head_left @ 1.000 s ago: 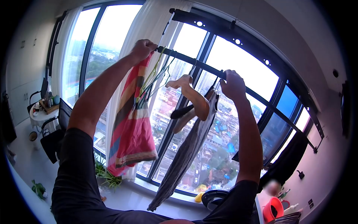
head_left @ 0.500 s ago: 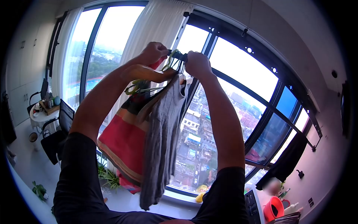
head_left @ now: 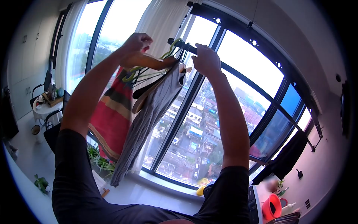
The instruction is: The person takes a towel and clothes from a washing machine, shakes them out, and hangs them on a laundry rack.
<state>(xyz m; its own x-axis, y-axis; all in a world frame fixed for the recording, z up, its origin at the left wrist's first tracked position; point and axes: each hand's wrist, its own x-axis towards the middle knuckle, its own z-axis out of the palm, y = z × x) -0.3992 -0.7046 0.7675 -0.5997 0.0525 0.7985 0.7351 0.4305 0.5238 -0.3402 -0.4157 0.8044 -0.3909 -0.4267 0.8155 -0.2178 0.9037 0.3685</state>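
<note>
Tall windows (head_left: 242, 56) are glowing behind the rod (head_left: 189, 47) the right hand (head_left: 207, 61) is gripping, grey garment (head_left: 153, 106) already hanging beside striped cloth (head_left: 112, 127), left hand (head_left: 133, 45) hovering half-curled nearby, its hold unclear, what remains not showing.

Grey garment (head_left: 147, 112) looks like soft matt cloth, ribbed or finely creased, can't tell which from where I stand. Striped garment (head_left: 113, 119): matt fabric, smoother. Wooden hanger (head_left: 152, 62) smooth, slight sheen; green hanger (head_left: 129, 77) plastic-looking. Rod (head_left: 190, 48) dark, metal or plastic unclear. Curtain (head_left: 160, 18) sheer fabric. Windowpane (head_left: 190, 142) smooth glass. Bucket (head_left: 266, 211) smooth plastic. Floor (head_left: 160, 190) glossy.
</note>
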